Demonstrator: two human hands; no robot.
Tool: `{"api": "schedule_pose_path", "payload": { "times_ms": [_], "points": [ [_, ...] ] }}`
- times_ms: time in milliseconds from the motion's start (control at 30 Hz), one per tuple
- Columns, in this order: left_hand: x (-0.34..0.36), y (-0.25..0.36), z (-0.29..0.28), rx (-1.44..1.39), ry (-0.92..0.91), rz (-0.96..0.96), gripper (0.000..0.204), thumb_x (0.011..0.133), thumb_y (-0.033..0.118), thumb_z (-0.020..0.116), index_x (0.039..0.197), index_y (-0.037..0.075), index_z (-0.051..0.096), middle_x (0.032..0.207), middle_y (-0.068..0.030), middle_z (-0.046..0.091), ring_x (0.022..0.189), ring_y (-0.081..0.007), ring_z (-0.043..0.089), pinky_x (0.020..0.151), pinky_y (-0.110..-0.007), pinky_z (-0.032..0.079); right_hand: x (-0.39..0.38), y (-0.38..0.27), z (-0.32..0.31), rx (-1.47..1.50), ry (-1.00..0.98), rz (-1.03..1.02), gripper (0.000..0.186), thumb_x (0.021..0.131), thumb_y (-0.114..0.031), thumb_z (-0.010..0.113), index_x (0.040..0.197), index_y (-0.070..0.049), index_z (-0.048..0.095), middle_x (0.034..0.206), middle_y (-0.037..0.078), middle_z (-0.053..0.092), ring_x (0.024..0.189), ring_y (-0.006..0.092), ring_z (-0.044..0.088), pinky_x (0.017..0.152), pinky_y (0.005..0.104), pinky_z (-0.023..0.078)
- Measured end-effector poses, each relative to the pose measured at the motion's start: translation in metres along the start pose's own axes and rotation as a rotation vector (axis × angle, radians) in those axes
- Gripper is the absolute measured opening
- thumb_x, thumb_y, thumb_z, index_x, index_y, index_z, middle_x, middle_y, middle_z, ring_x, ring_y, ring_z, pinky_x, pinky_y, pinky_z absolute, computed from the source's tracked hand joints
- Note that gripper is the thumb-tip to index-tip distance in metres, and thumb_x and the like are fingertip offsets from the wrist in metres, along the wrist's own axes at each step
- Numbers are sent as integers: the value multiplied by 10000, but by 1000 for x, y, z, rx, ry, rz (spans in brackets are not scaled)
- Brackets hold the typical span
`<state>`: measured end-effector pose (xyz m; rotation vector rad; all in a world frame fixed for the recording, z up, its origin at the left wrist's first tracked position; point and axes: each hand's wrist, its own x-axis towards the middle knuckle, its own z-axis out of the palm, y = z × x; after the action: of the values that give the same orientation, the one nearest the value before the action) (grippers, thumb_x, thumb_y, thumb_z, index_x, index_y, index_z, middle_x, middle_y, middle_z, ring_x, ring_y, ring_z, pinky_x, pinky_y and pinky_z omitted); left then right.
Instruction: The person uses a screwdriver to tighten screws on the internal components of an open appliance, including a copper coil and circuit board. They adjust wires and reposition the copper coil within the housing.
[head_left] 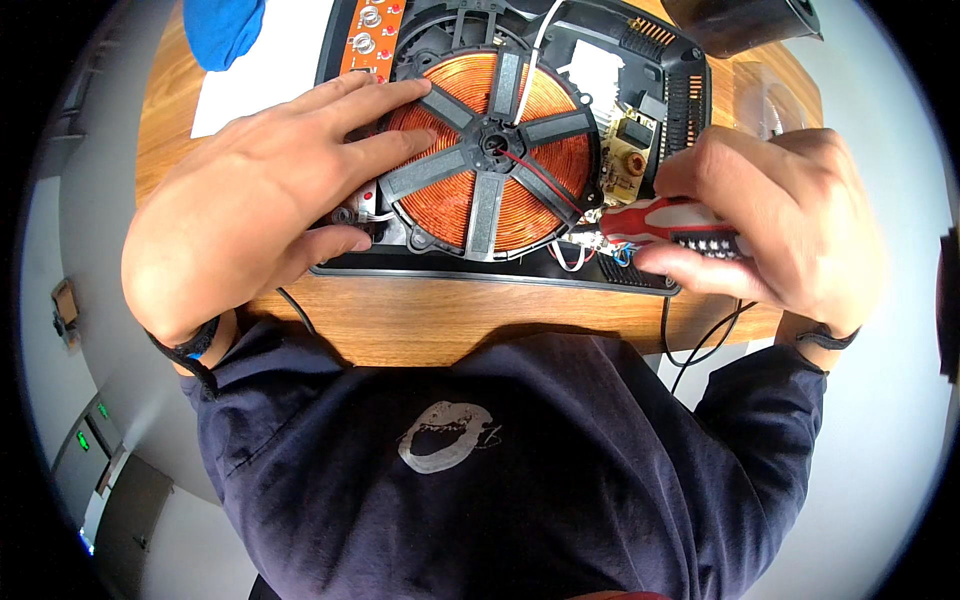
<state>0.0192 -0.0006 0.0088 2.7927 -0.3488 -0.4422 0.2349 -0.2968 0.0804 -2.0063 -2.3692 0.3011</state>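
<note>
An opened black appliance housing holds a round copper coil with black spokes, an orange board with red buttons and a small circuit board. My left hand lies over the housing's left side, fingers apart, two fingertips resting on the coil. My right hand is closed round a red, white and black screwdriver, which points left toward the wired parts beside the coil's lower right edge. The screwdriver's tip is too small to make out clearly.
A blue cloth and a white sheet lie at back left of the wooden table. A dark jug and a clear plastic item are at back right. Black cables hang over the near edge.
</note>
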Motion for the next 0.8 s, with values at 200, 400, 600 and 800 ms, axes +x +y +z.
{"api": "schedule_pose_path", "payload": {
  "times_ms": [200,400,600,800],
  "points": [
    [-2,4,-2,-21,-9,-24,997,746,84,1007,1673,126,640,1870,-121,453,1661,-437,503,1366,-525,494,-1,11,1,152,31,-55,456,972,-383,905,1224,-15,810,1081,101,796,870,289,845,689,392,682],
    [-3,0,5,-27,5,-8,1007,738,83,1013,1673,139,643,1870,-120,452,1643,-437,523,1354,-526,508,-9,13,7,171,2,-106,378,973,-283,900,1224,-11,824,1106,105,807,880,290,844,691,408,690],
    [1,2,1,-4,18,7,1024,727,74,1016,1676,137,638,1869,-119,453,1641,-438,526,1357,-529,508,-13,-6,-10,-43,-122,59,540,926,-492,950,1121,-13,792,926,79,791,755,272,815,634,405,625],
    [1,2,0,-28,5,-6,1027,729,72,1014,1680,143,633,1873,-110,452,1650,-434,518,1363,-529,503,-11,-2,-8,-18,-100,75,577,927,-547,934,1101,-18,784,926,90,768,785,292,806,662,418,620]
  ]
}}
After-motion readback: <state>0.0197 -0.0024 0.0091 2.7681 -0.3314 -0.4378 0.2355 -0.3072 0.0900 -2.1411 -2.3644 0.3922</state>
